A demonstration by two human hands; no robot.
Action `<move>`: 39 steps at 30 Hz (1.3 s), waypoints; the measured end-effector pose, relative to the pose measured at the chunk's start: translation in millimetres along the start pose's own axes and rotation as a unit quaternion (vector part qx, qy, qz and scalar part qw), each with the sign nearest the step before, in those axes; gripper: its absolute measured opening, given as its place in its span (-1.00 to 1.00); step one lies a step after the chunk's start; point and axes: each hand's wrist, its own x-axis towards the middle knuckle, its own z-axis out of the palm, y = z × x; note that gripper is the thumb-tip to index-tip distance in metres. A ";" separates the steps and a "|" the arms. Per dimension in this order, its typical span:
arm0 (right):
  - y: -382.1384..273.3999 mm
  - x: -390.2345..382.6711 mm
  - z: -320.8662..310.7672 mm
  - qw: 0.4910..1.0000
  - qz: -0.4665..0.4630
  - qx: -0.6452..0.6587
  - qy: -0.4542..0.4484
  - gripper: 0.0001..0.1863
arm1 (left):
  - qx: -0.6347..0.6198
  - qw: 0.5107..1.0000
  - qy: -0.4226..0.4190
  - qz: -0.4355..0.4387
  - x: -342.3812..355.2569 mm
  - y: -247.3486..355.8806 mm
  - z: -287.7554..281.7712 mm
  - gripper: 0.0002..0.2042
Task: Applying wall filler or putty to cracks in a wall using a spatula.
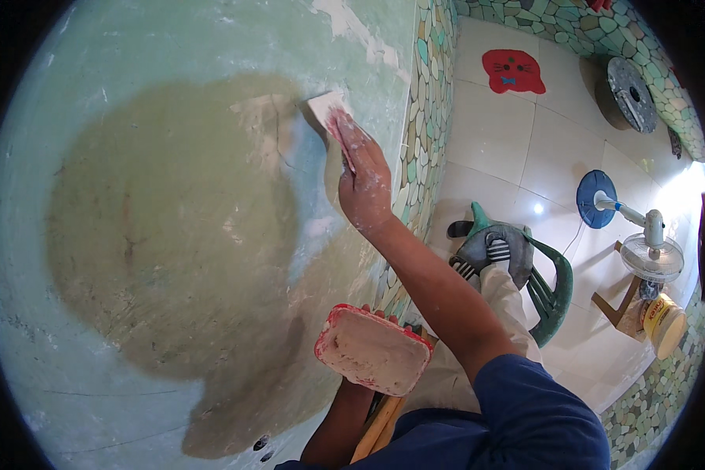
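Note:
My right hand (362,176) is closed round a flat putty knife (327,106). Its blade, coated in pale putty, lies close to or against the green-painted wall (172,51); I cannot tell if it touches. Low in front of me, my left hand (381,315) supports a red plastic tub (322,333) from beneath. Fingertips show along the tub's far rim, while the tub hides most of that hand. Pale pinkish putty (376,354) fills much of the tub. Beside the knife, a crack and lighter patches mark the wall, and a large shadow falls across it.
Striped footwear (497,249) shows on my feet over a green plastic chair (554,294). Wooden bars (380,427) stand near my body. Rightward on the tiled floor (482,133) are a fan (652,254), a yellow-labelled bucket (666,329), a red mat (512,72) and a round drum (628,95).

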 end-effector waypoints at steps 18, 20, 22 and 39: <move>20.7 3.9 0.2 0.995 -0.066 -0.050 -0.047 -0.31 | 0.035 0.999 0.027 0.013 7.4 7.8 -24.4 -0.44; 21.1 -3.8 -0.6 0.992 -0.074 -0.070 -0.075 -0.33 | 0.081 0.953 -0.287 -0.050 24.5 29.2 -53.4 -0.35; 37.7 -6.5 -16.1 0.991 -0.073 -0.095 -0.068 -0.34 | 0.068 0.985 -0.154 -0.029 12.6 5.4 -21.0 -0.35; 70.4 47.8 -41.9 0.952 -0.205 -0.159 -0.163 -0.33 | 0.022 0.998 0.053 0.022 -4.7 1.3 -5.7 -0.45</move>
